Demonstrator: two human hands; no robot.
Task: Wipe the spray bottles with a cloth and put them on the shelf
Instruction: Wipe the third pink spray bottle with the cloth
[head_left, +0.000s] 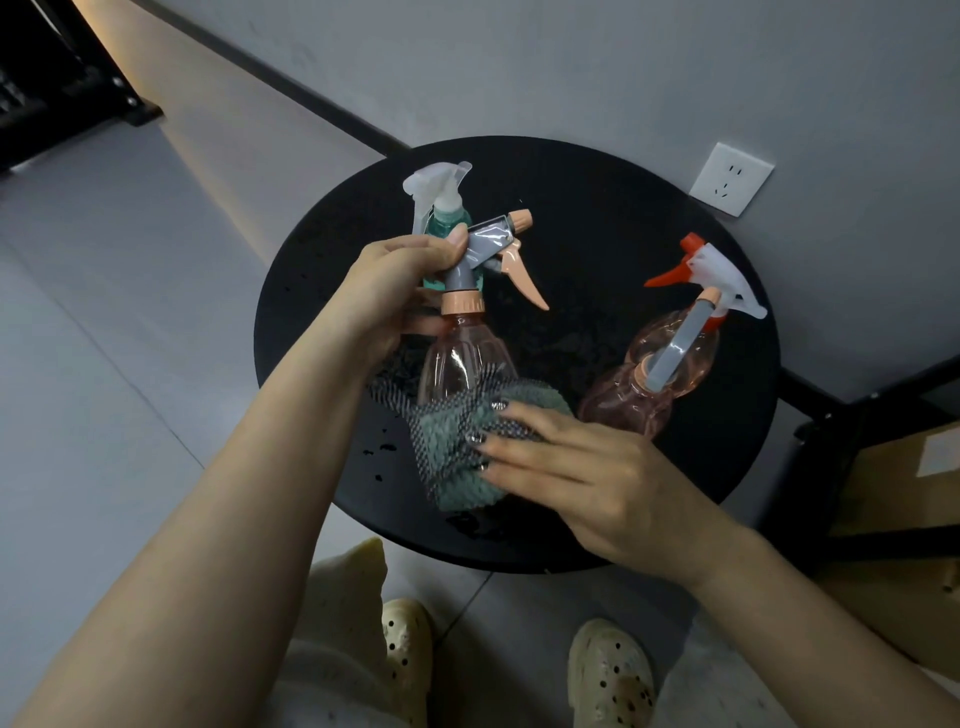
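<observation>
The left grip (400, 280) is clamped on the neck of a clear pink plastic spray bottle with a grey and peach trigger head (462, 353), holding it upright over the round black worktop (597, 218). Just below it, the right grip (576, 467) presses a grey-green checked cloth (457, 441) against the bottle's base, fingers nearly straight. A teal bottle with a white sprayer (441, 208) stands behind the left grip; another pink bottle with a red and white sprayer (670, 364) stands right of the right grip.

Both forearms are bare, with no sleeves, watch or rings in view. The right hand (582, 467) has dark patterned polish on its nails. Below the hands are pale cream trousers (337, 649) and cream perforated clogs (613, 675) with dark holes.
</observation>
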